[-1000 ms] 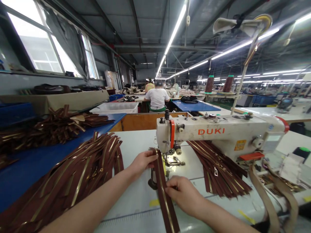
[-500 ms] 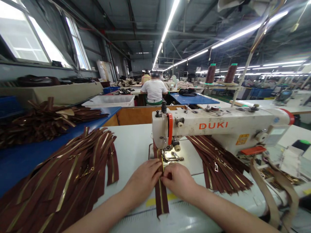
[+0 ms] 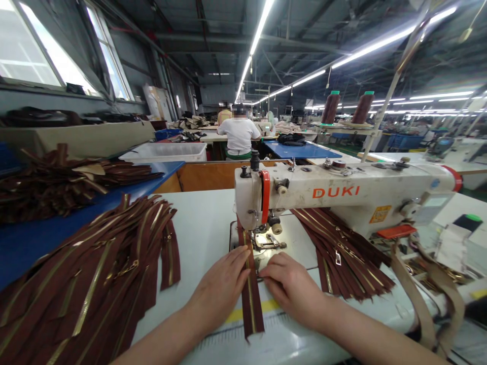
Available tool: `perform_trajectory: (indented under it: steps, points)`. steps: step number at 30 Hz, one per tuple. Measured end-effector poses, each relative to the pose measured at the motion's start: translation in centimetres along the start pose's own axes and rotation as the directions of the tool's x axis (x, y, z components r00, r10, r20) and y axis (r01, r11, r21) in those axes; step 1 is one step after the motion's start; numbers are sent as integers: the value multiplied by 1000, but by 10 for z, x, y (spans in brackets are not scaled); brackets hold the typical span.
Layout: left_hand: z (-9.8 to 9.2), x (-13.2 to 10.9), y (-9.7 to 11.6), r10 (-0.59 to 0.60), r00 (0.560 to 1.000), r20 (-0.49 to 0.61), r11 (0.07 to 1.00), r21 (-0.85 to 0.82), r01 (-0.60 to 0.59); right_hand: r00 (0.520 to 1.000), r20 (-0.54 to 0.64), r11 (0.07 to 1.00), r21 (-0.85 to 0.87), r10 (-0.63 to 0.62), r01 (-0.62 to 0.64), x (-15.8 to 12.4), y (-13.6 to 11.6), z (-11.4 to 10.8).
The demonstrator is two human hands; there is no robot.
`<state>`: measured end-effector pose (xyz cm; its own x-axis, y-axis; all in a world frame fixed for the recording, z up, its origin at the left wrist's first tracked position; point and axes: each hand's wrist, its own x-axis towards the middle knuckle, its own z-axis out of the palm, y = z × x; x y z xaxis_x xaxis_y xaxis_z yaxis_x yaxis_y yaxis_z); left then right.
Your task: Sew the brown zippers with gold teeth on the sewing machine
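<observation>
A long brown zipper strip with gold teeth runs lengthwise under the presser foot of a white sewing machine. My left hand lies along its left edge, fingers stretched forward on the tape and thumb beside the teeth; the hand is closed on the strip. To the right of the strip is my right hand, fingers curled in, tips just beside the strip's edge. Whatever its fingertips hold, if anything, is hidden. The strip's near end lies flat toward me.
Brown zippers are heaped on the left, with another pile on a blue table behind. More zippers fan out under the machine arm. Beige straps hang at right. A person in white sits ahead.
My right hand has shifted slightly right, away from the zipper's edge, its fingers a little less tightly curled. My left hand stays on the strip. The camera view has shifted a little.
</observation>
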<state>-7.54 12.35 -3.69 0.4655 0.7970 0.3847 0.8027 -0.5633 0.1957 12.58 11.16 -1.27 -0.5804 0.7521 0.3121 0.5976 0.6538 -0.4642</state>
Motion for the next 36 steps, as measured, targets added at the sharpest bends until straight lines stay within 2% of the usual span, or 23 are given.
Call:
perform_trajectory:
  steps: [4,6,8,10,15,18,23,26,29,33,36]
  points:
    - [1,1,0,22,1000,-11,999,47,-21,965,207,946,-248,-161,210,-20,1,-21]
    - [1,1,1,26,999,-24,998,61,-25,950,253,915,-310,-184,260,-23,-1,-25]
    - [1,1,1,30,999,-43,997,67,-27,955,250,912,-331,-161,241,-20,-5,-23]
    - [0,1,1,33,998,-52,998,60,-30,974,202,932,-321,-105,167,-12,-9,-16]
    - [-3,1,1,27,999,-30,999,17,-27,997,62,978,-202,-45,57,9,-7,0]
    - [-3,0,1,20,999,-30,1000,10,-20,994,51,980,-174,-92,100,8,3,-2]
    - [-1,0,1,28,999,-39,999,34,-26,942,226,899,-309,-248,310,-9,12,-23]
    - [0,2,1,45,998,-47,998,35,-43,920,287,851,-378,-268,365,-11,7,-28]
    - [-1,3,1,46,998,-48,999,30,-45,942,257,874,-380,-214,302,-4,3,-24]
    - [-2,2,1,49,998,-43,998,30,-47,983,145,939,-309,-113,153,8,2,-11]
    - [-3,2,1,48,999,-26,998,35,-47,992,94,960,-259,-87,108,13,5,-4]
